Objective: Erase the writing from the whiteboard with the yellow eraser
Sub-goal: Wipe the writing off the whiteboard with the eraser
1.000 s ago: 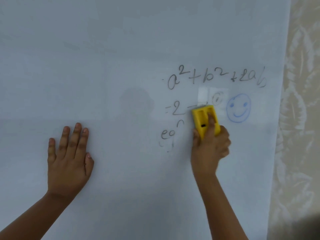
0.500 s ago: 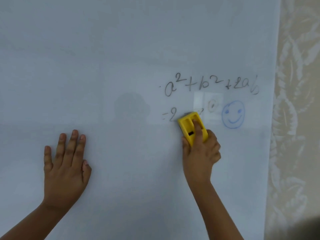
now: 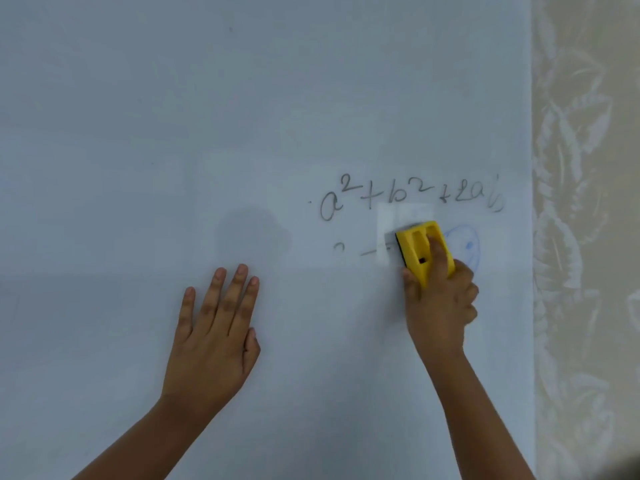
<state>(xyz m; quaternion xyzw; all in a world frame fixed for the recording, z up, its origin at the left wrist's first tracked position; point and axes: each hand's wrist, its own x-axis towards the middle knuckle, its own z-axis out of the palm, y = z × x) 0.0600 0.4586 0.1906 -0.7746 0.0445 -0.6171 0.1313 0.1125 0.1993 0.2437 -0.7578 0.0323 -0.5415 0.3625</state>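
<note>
On the whiteboard, right of centre: the yellow eraser (image 3: 420, 249) lies pressed to the surface, just below the top line of writing.
Whiteboard (image 3: 207, 133): pale, fills most of the view; its right edge meets patterned wallpaper (image 3: 585, 237).
Right hand (image 3: 440, 306): clamped on the lower end of the eraser, thumb on its left side, forefinger laid along its back, remaining fingers curled at its right.
Left hand (image 3: 216, 337): fingers extended and apart, flat on the board well to the left of the eraser, holding nothing.
Hidden or cut off: the eraser's lower end is covered by the right hand; the blue smiley face (image 3: 467, 247) is partly behind the eraser and knuckles, only its right side and one eye showing; both forearms run out of the bottom edge.
Hard to make out: the second line (image 3: 349, 250) is reduced to a small curl and a short dash; the last letter of the formula (image 3: 408, 195) is smudged; a dim shadow or reflection (image 3: 252, 237) sits left of the writing, shape unclear.
Eraser axis: long axis roughly up the board, top end tilted slightly left; a dark felt strip shows along its left edge.
Glare: a bright rectangular patch (image 3: 401, 220) sits just above and left of the eraser.
</note>
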